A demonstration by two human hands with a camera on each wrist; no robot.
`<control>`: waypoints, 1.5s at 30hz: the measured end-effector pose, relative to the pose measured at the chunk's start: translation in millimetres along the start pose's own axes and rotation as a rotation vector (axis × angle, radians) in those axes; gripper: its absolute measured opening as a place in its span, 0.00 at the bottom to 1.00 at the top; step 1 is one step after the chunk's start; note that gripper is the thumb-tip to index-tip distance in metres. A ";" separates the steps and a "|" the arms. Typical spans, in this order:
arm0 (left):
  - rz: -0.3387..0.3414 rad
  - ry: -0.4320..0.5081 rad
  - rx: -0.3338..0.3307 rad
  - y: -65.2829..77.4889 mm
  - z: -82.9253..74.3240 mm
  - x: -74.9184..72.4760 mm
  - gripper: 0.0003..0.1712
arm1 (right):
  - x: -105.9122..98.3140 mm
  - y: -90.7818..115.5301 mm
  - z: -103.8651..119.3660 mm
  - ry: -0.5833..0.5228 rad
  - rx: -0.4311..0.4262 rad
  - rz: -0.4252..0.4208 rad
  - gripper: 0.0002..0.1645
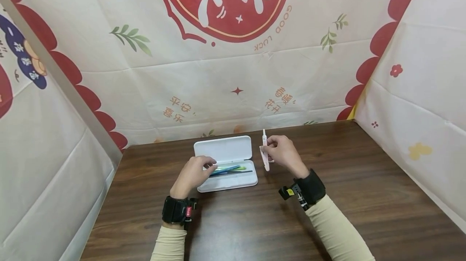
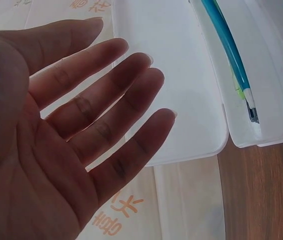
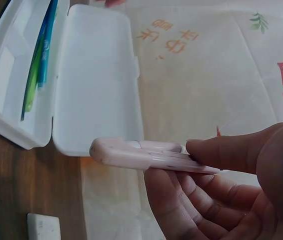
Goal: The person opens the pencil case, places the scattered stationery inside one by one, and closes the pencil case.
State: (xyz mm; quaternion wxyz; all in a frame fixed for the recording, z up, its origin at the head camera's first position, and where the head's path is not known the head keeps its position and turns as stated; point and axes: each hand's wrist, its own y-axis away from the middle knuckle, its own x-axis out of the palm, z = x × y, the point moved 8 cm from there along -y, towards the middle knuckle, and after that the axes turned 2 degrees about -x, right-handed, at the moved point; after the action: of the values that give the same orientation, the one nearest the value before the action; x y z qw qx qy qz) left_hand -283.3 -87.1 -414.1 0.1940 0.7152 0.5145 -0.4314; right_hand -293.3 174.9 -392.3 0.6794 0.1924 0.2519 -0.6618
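My right hand [image 1: 285, 155] pinches a pale pink drawing compass [image 1: 265, 151] between thumb and fingers, just right of the pencil case. In the right wrist view the compass [image 3: 126, 154] lies across the fingers with its rounded end pointing left. The white pencil case [image 1: 227, 185] stands with its lid [image 1: 222, 149] folded back. Inside lie a blue pen [image 2: 226, 42], a green pen [image 3: 33, 80] and a thin dark stick [image 1: 238, 172]. Over the left part of the case hovers my left hand [image 1: 193, 173], fingers spread and loosely bent, holding nothing; it hides that part in the head view.
A small white eraser [image 3: 44, 227] sits on the brown wooden table [image 1: 233, 228], near the right hand. Behind the table's far edge hangs a printed cloth [image 1: 218, 79], and more cloth closes off both sides.
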 end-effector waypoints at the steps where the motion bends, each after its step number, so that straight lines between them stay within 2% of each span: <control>1: 0.001 0.002 -0.001 -0.1 -0.1 0.0 0.10 | -0.3 0.5 2.6 0.006 -0.010 -0.001 0.07; 13: 0.000 0.008 0.002 -0.4 -2.1 0.7 0.09 | -4.2 10.6 32.9 0.015 -0.115 -0.029 0.06; 22: -0.005 0.001 0.010 -1.0 -3.7 1.1 0.08 | -11.5 14.1 45.6 0.039 -0.174 -0.078 0.06; 31: -0.009 0.006 0.008 0.7 -3.7 -0.3 0.08 | -10.4 22.2 56.8 -0.010 -0.221 -0.066 0.05; 38: -0.014 0.010 0.013 1.9 -3.4 -0.9 0.10 | -11.4 29.2 60.9 -0.028 -0.218 -0.066 0.05; 45: -0.009 0.008 0.025 2.2 -4.2 -0.7 0.10 | -13.7 34.8 56.2 -0.121 -0.213 -0.070 0.05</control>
State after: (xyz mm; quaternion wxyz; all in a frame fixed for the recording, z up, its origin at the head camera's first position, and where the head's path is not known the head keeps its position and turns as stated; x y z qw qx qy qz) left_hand -279.6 -85.3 -411.6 0.1810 0.7168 0.5131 -0.4360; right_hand -253.6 154.2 -341.8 0.6865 0.0699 0.2857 -0.6649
